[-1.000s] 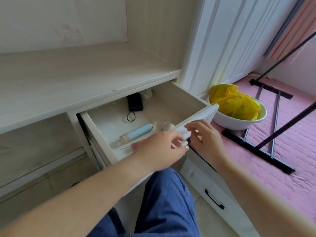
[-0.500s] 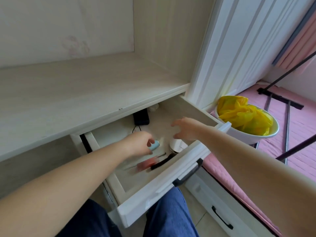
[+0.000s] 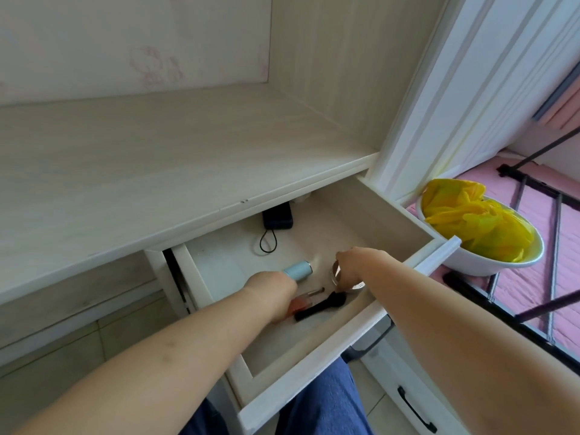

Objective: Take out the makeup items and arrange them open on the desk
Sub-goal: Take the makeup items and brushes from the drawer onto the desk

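Fingers of the left hand (image 3: 272, 293) wrap a pale-blue tube (image 3: 298, 269) — the right hand (image 3: 354, 268) clasps a round jar (image 3: 340, 279) — both inside the open drawer (image 3: 320, 359), beside a black brush (image 3: 320, 306).

We are looking into a home bedroom: a pale wood-grain built-in desk (image 3: 150, 158) is sitting beside white panelled cabinetry (image 3: 464, 89), a pink quilted mattress (image 3: 565, 277) is lying to the right, and an open drawer (image 3: 314, 365) is holding cosmetics such as a black makeup brush (image 3: 320, 306).
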`<state>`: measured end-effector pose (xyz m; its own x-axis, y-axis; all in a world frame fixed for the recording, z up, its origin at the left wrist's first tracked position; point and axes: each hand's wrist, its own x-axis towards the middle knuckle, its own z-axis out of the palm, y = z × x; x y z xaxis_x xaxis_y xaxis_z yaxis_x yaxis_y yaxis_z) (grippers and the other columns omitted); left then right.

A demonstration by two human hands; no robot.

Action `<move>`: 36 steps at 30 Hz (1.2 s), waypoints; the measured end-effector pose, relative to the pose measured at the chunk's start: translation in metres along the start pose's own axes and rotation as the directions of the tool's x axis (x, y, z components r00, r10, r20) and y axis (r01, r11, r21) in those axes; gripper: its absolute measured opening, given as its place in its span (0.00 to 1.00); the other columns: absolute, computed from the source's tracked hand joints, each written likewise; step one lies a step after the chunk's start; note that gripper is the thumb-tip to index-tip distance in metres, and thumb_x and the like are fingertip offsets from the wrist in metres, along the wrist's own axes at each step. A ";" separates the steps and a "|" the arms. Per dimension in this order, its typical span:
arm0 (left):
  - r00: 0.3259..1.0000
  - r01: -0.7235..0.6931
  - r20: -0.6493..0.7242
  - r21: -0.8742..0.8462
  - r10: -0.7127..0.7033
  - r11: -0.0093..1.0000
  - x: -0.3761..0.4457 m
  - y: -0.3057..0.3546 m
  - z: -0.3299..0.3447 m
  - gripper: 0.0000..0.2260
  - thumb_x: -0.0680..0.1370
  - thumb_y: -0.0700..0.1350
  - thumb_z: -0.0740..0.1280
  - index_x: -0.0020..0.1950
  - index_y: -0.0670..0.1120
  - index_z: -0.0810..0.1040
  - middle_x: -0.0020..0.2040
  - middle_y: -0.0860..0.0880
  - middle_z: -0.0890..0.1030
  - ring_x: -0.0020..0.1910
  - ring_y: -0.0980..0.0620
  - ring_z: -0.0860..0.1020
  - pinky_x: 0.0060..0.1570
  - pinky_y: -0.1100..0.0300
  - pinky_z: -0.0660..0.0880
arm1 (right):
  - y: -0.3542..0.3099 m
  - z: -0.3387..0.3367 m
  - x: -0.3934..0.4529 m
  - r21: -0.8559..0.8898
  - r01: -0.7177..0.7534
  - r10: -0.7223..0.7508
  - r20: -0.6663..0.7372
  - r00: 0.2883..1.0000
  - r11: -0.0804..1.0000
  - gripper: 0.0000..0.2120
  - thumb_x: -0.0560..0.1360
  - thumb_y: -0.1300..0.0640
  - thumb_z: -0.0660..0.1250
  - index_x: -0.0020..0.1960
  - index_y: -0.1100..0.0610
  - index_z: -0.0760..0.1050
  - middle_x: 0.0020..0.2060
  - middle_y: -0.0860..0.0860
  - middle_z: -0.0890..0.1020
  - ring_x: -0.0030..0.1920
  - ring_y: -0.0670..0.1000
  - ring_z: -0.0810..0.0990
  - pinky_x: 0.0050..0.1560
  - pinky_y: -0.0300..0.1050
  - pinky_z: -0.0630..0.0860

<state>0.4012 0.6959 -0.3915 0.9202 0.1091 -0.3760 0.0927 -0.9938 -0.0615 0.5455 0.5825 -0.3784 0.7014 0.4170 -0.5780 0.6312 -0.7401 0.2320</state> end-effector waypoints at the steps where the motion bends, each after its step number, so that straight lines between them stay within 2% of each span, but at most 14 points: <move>1: 1.000 -0.003 0.008 0.014 0.003 1.000 0.001 0.000 0.000 0.09 0.78 0.43 0.61 0.55 0.43 0.76 0.53 0.44 0.79 0.51 0.42 0.79 0.39 0.55 0.70 | -0.001 0.000 0.002 -0.009 -0.008 0.008 -0.016 1.000 1.000 0.29 0.66 0.44 0.70 0.63 0.54 0.69 0.55 0.52 0.76 0.50 0.55 0.77 0.41 0.46 0.72; 5: 0.999 -0.011 0.051 0.085 0.006 0.996 0.003 0.008 -0.001 0.12 0.79 0.40 0.58 0.60 0.41 0.75 0.56 0.44 0.79 0.54 0.41 0.78 0.46 0.52 0.75 | -0.003 0.000 0.006 -0.016 -0.047 0.047 -0.019 0.999 0.999 0.33 0.67 0.43 0.70 0.66 0.54 0.65 0.57 0.53 0.74 0.50 0.56 0.77 0.43 0.47 0.74; 9: 0.998 -0.042 0.055 0.147 0.034 0.988 0.005 0.013 -0.001 0.14 0.78 0.36 0.57 0.63 0.39 0.73 0.58 0.44 0.79 0.57 0.40 0.78 0.50 0.49 0.76 | -0.003 0.004 0.010 -0.001 -0.085 0.085 0.053 0.995 0.996 0.34 0.69 0.50 0.67 0.70 0.58 0.57 0.59 0.55 0.76 0.54 0.58 0.78 0.50 0.49 0.75; 12: 0.998 -0.036 0.046 0.120 0.031 0.992 0.005 0.012 -0.002 0.14 0.78 0.36 0.57 0.62 0.39 0.74 0.57 0.44 0.79 0.55 0.41 0.78 0.48 0.50 0.76 | -0.004 0.005 0.009 0.010 -0.098 0.097 0.046 0.994 0.995 0.34 0.70 0.52 0.65 0.72 0.57 0.54 0.62 0.58 0.72 0.57 0.60 0.76 0.52 0.51 0.75; 16: 1.000 -0.015 0.026 0.004 0.015 1.000 0.000 0.008 -0.002 0.11 0.78 0.40 0.58 0.57 0.41 0.76 0.54 0.43 0.80 0.53 0.41 0.78 0.42 0.53 0.72 | -0.004 -0.002 0.001 0.090 -0.081 0.084 -0.032 0.996 0.993 0.32 0.70 0.48 0.64 0.69 0.55 0.57 0.61 0.58 0.68 0.53 0.61 0.76 0.45 0.49 0.75; 19: 0.998 -0.004 -0.064 -0.109 -0.003 0.994 -0.009 -0.002 -0.008 0.07 0.76 0.42 0.62 0.51 0.42 0.77 0.50 0.43 0.79 0.46 0.42 0.78 0.36 0.57 0.68 | -0.006 -0.007 -0.009 0.179 0.001 0.023 -0.133 0.991 0.984 0.28 0.70 0.46 0.62 0.66 0.55 0.61 0.57 0.58 0.66 0.49 0.60 0.76 0.50 0.52 0.77; 21: 0.991 0.001 -0.134 -0.172 -0.024 0.985 -0.019 -0.013 -0.015 0.07 0.74 0.42 0.62 0.49 0.42 0.76 0.46 0.44 0.77 0.41 0.43 0.76 0.35 0.57 0.68 | -0.008 -0.011 -0.019 0.211 0.090 -0.046 -0.204 0.978 0.973 0.28 0.68 0.43 0.64 0.63 0.53 0.64 0.55 0.57 0.67 0.46 0.58 0.76 0.49 0.53 0.78; 23: 0.982 0.015 -0.180 -0.216 -0.055 0.976 -0.030 -0.026 -0.023 0.08 0.73 0.44 0.62 0.49 0.43 0.76 0.46 0.45 0.78 0.42 0.43 0.77 0.37 0.56 0.71 | -0.009 -0.015 -0.032 0.175 0.156 -0.100 -0.289 0.952 0.972 0.29 0.67 0.40 0.65 0.63 0.52 0.64 0.55 0.55 0.68 0.45 0.56 0.75 0.47 0.51 0.78; 27: 0.958 0.053 -0.249 -0.329 -0.140 0.943 -0.062 -0.048 -0.037 0.11 0.72 0.46 0.65 0.52 0.46 0.76 0.49 0.47 0.79 0.47 0.46 0.78 0.44 0.55 0.74 | -0.019 -0.026 -0.060 0.069 0.216 -0.169 -0.411 0.896 0.974 0.34 0.68 0.34 0.61 0.68 0.49 0.62 0.58 0.54 0.69 0.52 0.56 0.73 0.47 0.49 0.75; 32: 0.906 0.051 -0.324 -0.553 -0.271 0.832 -0.119 -0.071 -0.049 0.12 0.70 0.52 0.68 0.50 0.50 0.77 0.48 0.53 0.81 0.46 0.52 0.78 0.45 0.57 0.75 | -0.047 -0.056 -0.100 0.049 0.330 -0.255 -0.530 0.809 0.943 0.28 0.66 0.31 0.57 0.58 0.48 0.67 0.55 0.52 0.71 0.47 0.53 0.74 0.45 0.48 0.74; 36: 0.836 0.052 -0.358 -0.704 -0.416 0.709 -0.171 -0.101 -0.058 0.11 0.70 0.54 0.69 0.49 0.50 0.78 0.46 0.56 0.81 0.46 0.56 0.79 0.50 0.56 0.77 | -0.086 -0.088 -0.128 -0.002 0.447 -0.355 -0.612 0.706 0.894 0.27 0.66 0.30 0.56 0.56 0.47 0.66 0.52 0.51 0.71 0.52 0.57 0.76 0.50 0.52 0.76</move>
<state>0.2562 0.7761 -0.2671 0.8666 0.4972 0.0424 0.3809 -0.7140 0.5875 0.4308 0.6391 -0.2552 0.4743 0.8803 -0.0116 0.8790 -0.4742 -0.0497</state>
